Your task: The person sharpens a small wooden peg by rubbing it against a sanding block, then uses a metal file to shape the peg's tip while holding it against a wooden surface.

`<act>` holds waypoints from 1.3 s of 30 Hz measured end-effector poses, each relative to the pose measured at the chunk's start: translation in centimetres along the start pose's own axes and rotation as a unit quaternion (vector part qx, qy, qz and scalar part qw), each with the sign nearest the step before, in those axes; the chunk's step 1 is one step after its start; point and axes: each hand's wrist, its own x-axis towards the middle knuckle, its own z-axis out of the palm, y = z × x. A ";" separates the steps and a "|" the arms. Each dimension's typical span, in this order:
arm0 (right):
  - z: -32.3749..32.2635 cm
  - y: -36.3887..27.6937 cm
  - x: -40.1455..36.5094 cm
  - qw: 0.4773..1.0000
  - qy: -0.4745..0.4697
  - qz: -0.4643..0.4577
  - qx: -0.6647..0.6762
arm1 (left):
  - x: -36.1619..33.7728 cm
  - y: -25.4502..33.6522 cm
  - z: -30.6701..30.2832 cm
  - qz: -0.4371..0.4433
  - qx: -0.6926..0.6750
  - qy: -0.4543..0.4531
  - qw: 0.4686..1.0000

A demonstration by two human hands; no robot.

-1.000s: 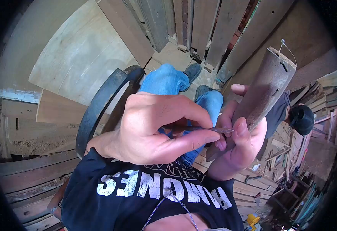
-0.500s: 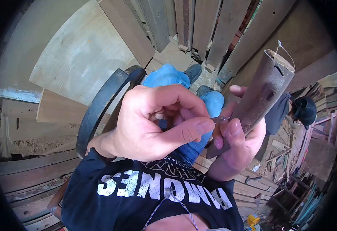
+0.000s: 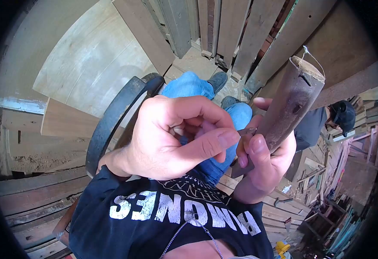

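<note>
My right hand [image 3: 268, 162] is closed around a dark brown, worn wooden piece [image 3: 290, 101], rounded like a handle. It is held tilted, its upper end pointing up and to the right. A loose loop of string [image 3: 314, 58] hangs from the pale, cut upper end, and dark notches mark the side. My left hand [image 3: 176, 140] is closed, thumb and forefinger pinched together close to the wooden piece. A small, thin, shiny sliver [image 3: 246, 131] sits between the left fingertips and the right fingers; its exact kind cannot be made out.
A curved dark rim [image 3: 111, 125] stands beside my left forearm. Pale curved boards [image 3: 98, 60] lie behind it, and upright planks [image 3: 258, 39] stand at the back. A person in a dark cap [image 3: 343, 117] is at the right, near scattered wood scraps [image 3: 312, 177].
The wooden piece has shifted slightly left and its angle has turned a little. My left hand stays almost in place, still pinched near the thin sliver. The co-worker's head has moved slightly.
</note>
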 end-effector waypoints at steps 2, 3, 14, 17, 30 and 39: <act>-0.1 0.0 0.0 1.000 -0.010 0.000 -0.004 | 0.0 0.0 -0.1 -0.002 -0.004 0.001 1.000; 0.0 0.1 0.0 1.000 -0.011 0.001 -0.005 | 0.0 0.0 -0.2 -0.004 -0.001 -0.003 1.000; 0.2 0.5 0.2 1.000 -0.017 -0.015 -0.007 | 0.0 0.4 -0.6 -0.039 -0.013 0.000 0.999; 0.4 0.5 0.2 1.000 -0.010 -0.009 -0.013 | -0.1 0.5 -1.0 -0.069 -0.010 -0.013 0.998; -0.2 0.5 0.1 0.998 -0.053 0.022 0.017 | -0.2 0.2 -1.4 -0.079 -0.014 -0.025 0.996; -0.2 0.7 0.2 0.998 -0.065 0.024 0.008 | -0.1 0.2 -1.7 -0.077 -0.008 -0.014 0.997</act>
